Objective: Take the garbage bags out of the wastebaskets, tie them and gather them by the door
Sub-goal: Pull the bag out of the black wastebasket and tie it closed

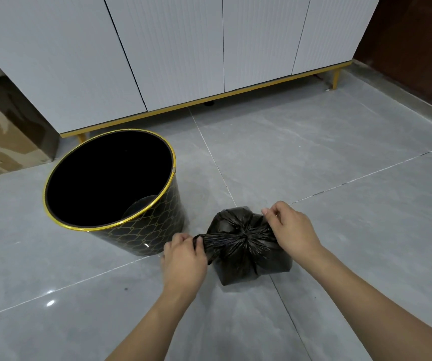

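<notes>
grey tile floor (340,157): glossy, pale grout lines
cabinet (183,48): white, gold base, far
wastebasket (157,225): black/gold, left, unlined
hands: left hand (183,259) and right hand (293,230) grip garbage bag (243,254) ends

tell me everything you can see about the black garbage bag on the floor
The black garbage bag is thin, glossy, wrinkled plastic, small and full. It sits upright on the grey tiled floor, just right of the black and gold wastebasket, out of it. Its top is gathered to a central knot. The left hand and right hand each grip one end, stretched apart.
</notes>
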`<state>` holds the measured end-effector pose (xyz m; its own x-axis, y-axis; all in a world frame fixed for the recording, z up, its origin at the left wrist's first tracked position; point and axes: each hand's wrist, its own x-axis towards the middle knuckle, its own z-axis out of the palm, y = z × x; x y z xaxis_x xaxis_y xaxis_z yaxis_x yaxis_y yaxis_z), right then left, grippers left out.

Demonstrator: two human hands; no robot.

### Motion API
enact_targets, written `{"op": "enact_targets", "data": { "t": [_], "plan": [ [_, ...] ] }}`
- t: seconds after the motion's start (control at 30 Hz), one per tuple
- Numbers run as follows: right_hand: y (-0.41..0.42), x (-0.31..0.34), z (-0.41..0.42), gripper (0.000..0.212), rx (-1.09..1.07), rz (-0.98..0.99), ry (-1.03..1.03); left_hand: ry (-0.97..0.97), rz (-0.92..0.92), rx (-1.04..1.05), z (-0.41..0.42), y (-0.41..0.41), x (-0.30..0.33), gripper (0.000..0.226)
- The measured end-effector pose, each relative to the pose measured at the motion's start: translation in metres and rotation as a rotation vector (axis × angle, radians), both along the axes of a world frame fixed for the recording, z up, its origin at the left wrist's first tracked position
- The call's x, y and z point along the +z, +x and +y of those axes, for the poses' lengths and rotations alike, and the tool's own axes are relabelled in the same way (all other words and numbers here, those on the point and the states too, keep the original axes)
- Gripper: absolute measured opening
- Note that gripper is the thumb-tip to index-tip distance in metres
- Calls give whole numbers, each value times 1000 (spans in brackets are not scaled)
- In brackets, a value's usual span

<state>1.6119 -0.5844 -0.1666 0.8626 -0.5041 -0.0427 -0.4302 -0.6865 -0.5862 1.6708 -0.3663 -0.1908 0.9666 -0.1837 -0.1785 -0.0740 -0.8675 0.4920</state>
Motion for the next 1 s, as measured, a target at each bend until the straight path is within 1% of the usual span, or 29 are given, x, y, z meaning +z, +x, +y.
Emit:
{"op": "enact_targets", "data": {
  "t": [0.2,0.37,0.43,0.5,0.57,0.63,0.67,0.73,0.77,0.87,0.93,1.0],
  "plan": [
    [2,-10,-3,34,-40,26,13,-109,28,35,-5,1,-8,39],
    [0,-22,-1,33,-55,43,38,-202,128,69,-7,6,-17,38],
    [2,-29,1,30,-90,10,58,-231,180,91,-8,8,-18,37],
    [4,-37,2,34,-187,-3,89,-284,214,97,-6,10,-18,31],
    [5,-43,1,44,-285,-4,220,-420,289,132,-9,11,-20,20],
    [5,-52,0,57,-344,-60,478,-620,427,197,-15,14,-21,13],
    [6,-57,0,66,-379,-91,599,-700,476,214,-19,16,-26,22],
    [6,-67,2,85,-484,-146,768,-788,568,208,-27,20,-34,48],
    [7,-73,3,87,-535,-169,839,-805,601,198,-33,21,-37,54],
    [13,-84,3,77,-619,-158,985,-783,627,231,-53,20,-37,60],
    [19,-78,4,69,-656,-155,1058,-764,596,255,-64,19,-28,58],
    [23,-55,6,62,-727,-154,1118,-749,573,266,-71,19,-3,53]
  ]
}}
